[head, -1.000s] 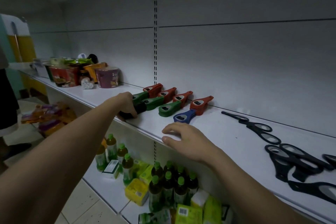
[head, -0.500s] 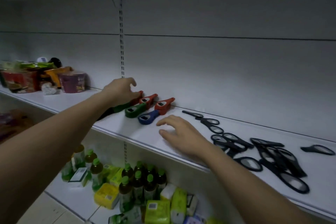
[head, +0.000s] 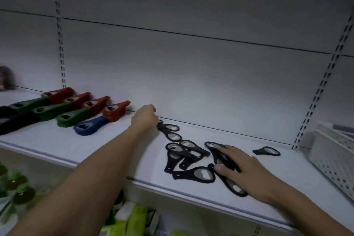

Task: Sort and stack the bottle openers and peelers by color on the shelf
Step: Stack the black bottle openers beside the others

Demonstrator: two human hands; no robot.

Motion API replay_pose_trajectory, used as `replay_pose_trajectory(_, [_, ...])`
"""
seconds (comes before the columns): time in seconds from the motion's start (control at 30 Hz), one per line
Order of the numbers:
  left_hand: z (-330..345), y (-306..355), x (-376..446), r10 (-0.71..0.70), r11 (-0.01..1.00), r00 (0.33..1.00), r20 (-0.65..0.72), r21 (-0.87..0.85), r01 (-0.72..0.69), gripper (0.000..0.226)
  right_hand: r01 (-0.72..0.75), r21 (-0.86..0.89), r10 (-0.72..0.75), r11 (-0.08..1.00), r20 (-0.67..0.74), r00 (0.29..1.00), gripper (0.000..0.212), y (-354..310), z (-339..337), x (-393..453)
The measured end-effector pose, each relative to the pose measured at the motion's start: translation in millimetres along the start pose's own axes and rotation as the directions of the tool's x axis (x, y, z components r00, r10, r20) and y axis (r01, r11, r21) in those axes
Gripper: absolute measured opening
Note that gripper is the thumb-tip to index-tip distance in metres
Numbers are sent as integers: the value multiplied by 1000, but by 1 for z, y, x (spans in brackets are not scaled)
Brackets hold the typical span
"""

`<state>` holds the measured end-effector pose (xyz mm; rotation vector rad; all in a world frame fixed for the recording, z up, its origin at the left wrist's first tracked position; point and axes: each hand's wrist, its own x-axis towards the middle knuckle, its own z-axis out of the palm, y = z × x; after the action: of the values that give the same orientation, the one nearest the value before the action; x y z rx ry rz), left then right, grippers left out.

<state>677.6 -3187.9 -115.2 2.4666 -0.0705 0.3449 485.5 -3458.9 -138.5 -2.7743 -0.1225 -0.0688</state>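
Head view shows a white shelf [head: 57,145] with two hands reaching onto it. The left hand [head: 145,119] is curled at the back of the shelf, apparently pinching the end of a black opener [head: 168,130], though blur hides the fingertips. The right hand [head: 243,170] lies flat with straight fingers, pressing on a loose pile of black openers [head: 188,155] near the front edge. One more black opener [head: 267,151] lies apart to the right, near a white basket [head: 333,157]. To the left, red openers [head: 95,103], green openers [head: 74,117] and a blue opener [head: 90,125] sit in slanted rows.
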Motion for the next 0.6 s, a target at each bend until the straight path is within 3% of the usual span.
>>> replay_pose_trajectory(0.13, [26, -1, 16, -17, 991, 1000, -23, 135, 20, 29, 117, -73, -123, 990, -81, 989, 75, -20, 1, 26])
replay_pose_trajectory(0.2, [28, -9, 27, 41, 982, 998, 51, 180, -50, 29, 151, -110, -170, 982, -192, 966, 67, -35, -6, 45])
replay_pose_trajectory(0.3, [21, -22, 39, 99, 967, 977, 190, 215, -139, 26, 178, 14, -162, 984, -349, 923, 34, -51, -13, 89])
replay_pose_trajectory(0.4, [15, -26, 38, 106, 963, 971, 213, 221, -154, 19, 217, 6, -212, 976, -186, 959, 26, -66, -7, 133])
replay_pose_trajectory(0.5, [12, -25, 32, 163, 986, 972, 170, 6, -166, 24, 196, -79, -195, 977, 24, 981, 29, -75, 8, 167])
replay_pose_trajectory(0.6, [5, -16, 23, 228, 956, 970, 79, -209, -208, 23, 185, -138, -175, 973, 85, 981, 28, -80, 19, 183])
